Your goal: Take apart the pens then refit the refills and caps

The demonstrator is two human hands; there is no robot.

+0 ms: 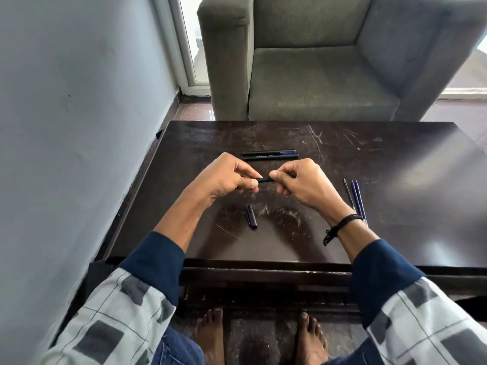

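Above the middle of the dark wooden table (395, 159), my left hand (226, 177) and my right hand (303, 180) both grip one black pen (265, 180); only a short piece shows between the fingertips. A loose black cap (251, 216) lies on the table below my left hand. Two whole dark pens (271, 155) lie side by side beyond my hands. Three thin refills (354, 197), one dark and two blue, lie to the right by my right wrist, their near ends hidden behind it.
A grey armchair (316, 75) stands just beyond the table's far edge. A pale wall (79, 101) runs close along the table's left side. My bare feet (263, 335) rest on the floor under the near edge.
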